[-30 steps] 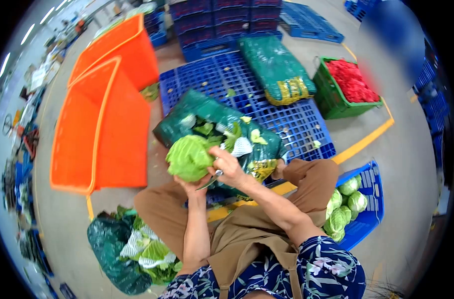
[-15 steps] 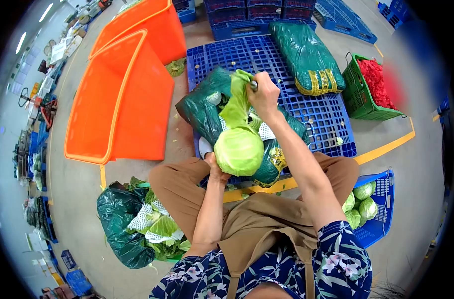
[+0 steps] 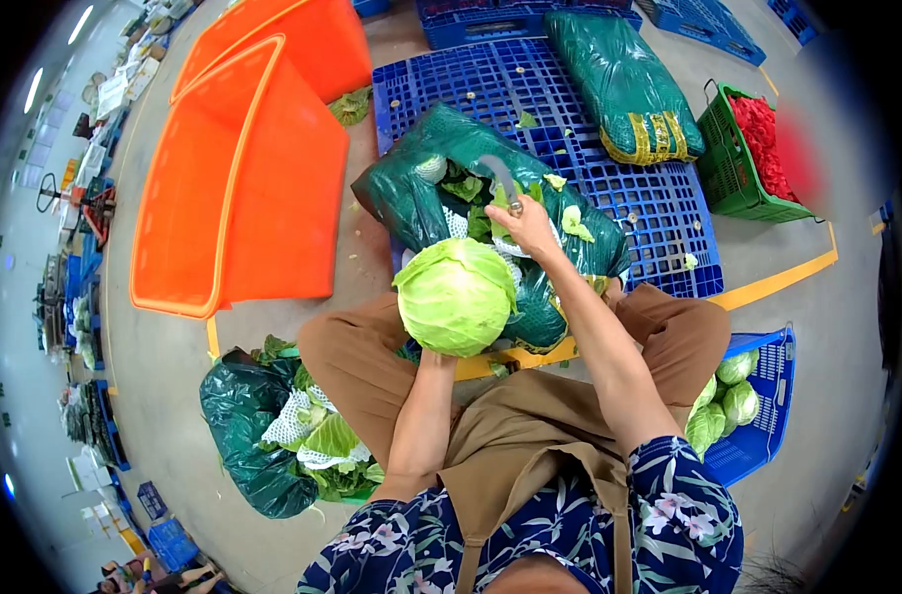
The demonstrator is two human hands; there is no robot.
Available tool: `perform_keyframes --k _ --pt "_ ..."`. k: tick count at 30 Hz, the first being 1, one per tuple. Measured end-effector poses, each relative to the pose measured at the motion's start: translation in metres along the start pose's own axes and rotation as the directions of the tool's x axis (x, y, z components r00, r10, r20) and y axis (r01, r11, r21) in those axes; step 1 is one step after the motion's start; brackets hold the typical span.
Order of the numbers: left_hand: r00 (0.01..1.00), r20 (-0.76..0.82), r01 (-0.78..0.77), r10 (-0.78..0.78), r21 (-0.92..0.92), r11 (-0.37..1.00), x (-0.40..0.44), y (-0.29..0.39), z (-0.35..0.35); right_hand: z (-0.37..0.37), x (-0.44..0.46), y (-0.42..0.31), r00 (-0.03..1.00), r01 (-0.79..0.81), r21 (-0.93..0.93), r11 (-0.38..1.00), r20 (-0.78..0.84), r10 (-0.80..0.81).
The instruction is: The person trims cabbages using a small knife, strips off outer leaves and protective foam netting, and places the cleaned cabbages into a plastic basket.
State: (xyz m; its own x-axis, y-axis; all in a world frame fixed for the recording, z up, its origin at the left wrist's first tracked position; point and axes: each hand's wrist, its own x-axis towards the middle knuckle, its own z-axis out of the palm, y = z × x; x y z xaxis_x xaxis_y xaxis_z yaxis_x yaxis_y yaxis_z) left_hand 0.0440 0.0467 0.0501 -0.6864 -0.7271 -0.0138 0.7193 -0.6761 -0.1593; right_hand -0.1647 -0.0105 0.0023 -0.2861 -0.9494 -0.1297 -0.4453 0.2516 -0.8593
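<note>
A round green cabbage (image 3: 455, 297) rests on my left hand (image 3: 437, 360), which supports it from below; most of the fingers are hidden under it. My right hand (image 3: 533, 230) is closed around the handle of a knife with a curved blade (image 3: 501, 174), up and right of the cabbage. A pale green leaf piece shows by its fingers. Beneath both hands lies a torn-open dark green plastic bag (image 3: 396, 188), with loose leaves and white foam netting in its opening.
The bag lies on a blue pallet (image 3: 659, 233) beside a full green bag (image 3: 619, 84). Orange bins (image 3: 292, 218) stand left. A green crate (image 3: 733, 173) of red material is at right. Cabbages fill part of a blue crate (image 3: 758, 436); leaf scraps and netting (image 3: 297, 421) lie lower left.
The large outer leaf is off the cabbage and gone from my right hand's grip. My right hand moved down with the knife, whose blade now shows. The cabbage moved slightly up and left.
</note>
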Motion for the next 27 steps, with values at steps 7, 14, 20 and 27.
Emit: perform_keyframes --k 7,14,20,27 --pt "0.995 -0.086 -0.027 0.046 0.207 0.978 0.001 -0.003 -0.012 -0.057 -0.072 -0.096 0.868 0.264 0.454 0.851 0.273 -0.415" --pt "0.996 -0.086 0.068 -0.03 0.489 0.869 -0.016 -0.013 -0.017 -0.073 -0.09 -0.08 0.804 0.372 0.392 0.841 0.316 -0.503" --pt "0.984 0.025 0.155 -0.176 0.358 0.921 -0.016 -0.031 0.0 -0.077 -0.106 -0.067 0.848 0.437 0.352 0.828 0.147 -0.51" --pt "0.987 -0.145 0.015 0.071 0.521 0.853 -0.022 -0.031 -0.013 -0.055 -0.07 -0.024 0.965 -0.259 0.846 0.467 0.21 0.155"
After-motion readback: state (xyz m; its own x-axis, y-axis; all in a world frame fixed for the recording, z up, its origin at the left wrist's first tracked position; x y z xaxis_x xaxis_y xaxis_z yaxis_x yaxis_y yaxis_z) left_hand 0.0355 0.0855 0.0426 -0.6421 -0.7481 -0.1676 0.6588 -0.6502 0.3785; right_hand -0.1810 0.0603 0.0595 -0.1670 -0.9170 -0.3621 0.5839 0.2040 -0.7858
